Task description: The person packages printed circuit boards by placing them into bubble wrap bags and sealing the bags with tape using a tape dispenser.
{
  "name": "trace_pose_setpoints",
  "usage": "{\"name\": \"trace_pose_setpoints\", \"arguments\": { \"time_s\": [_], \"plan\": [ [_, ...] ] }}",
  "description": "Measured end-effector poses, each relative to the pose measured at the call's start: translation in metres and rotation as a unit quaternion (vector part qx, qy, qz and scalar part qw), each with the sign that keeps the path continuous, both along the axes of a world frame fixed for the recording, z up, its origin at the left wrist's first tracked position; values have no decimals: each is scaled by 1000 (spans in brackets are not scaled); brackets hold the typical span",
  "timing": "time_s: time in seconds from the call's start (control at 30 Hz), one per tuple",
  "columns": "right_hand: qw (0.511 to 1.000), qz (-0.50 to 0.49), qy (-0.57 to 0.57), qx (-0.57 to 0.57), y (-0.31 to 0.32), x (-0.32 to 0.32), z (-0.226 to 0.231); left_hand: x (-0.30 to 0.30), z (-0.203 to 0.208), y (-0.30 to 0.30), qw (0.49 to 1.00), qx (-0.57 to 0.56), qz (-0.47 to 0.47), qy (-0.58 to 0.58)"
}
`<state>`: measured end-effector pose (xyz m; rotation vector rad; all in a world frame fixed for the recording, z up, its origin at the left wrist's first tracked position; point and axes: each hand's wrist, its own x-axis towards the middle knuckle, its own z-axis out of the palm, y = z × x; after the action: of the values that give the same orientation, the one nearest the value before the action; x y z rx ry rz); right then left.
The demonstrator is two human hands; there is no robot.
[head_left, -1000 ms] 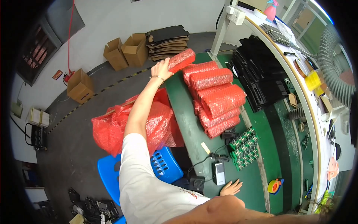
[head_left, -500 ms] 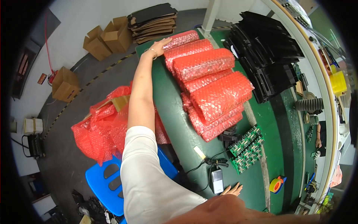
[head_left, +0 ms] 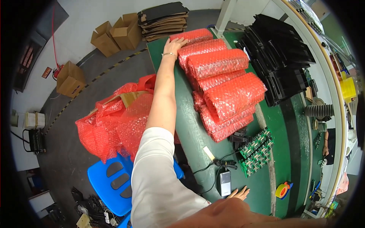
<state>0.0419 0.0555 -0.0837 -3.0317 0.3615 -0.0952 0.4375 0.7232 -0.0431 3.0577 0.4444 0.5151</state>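
Red bubble-wrapped roll (head_left: 197, 35) lowered, dark lettering (head_left: 80, 92) on carton (head_left: 69, 79)

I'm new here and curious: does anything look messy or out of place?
The loose red wrap looks untidy, crumpled in a heap beside the table, by the blue chair. The bundles on the table look askew because they lie at slightly different angles. I see no spill or damage.

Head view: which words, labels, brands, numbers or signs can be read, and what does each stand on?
Lone cardboard box: dark printing on its side; wording withheld.
Red wall sign: too small to read.
Grey-and-white device: marking too small to read.
White shirt: marks too blurred to read.
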Motion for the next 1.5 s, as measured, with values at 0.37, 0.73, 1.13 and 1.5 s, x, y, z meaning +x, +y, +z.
{"name": "trace_pose_setpoints", "arguments": {
  "time_s": [0.37, 0.73, 1.13, 1.5],
  "plan": [
    [999, -2, -31, -28, -14, -3, -12, -144, 113, 7, 903, -385, -168, 87],
    [998, 13, -50, -42, -10, -7, -10, -402, 19, -50, 927, -225, 207, 218],
    [925, 110, -26, 363, -22, 27, 77, -418, 244, -26, 900, -427, -48, -70],
    [610, 672, -156, 391, 228, 92, 303, -388, 316, -234, 758, -543, -350, 92]
  ]
}}
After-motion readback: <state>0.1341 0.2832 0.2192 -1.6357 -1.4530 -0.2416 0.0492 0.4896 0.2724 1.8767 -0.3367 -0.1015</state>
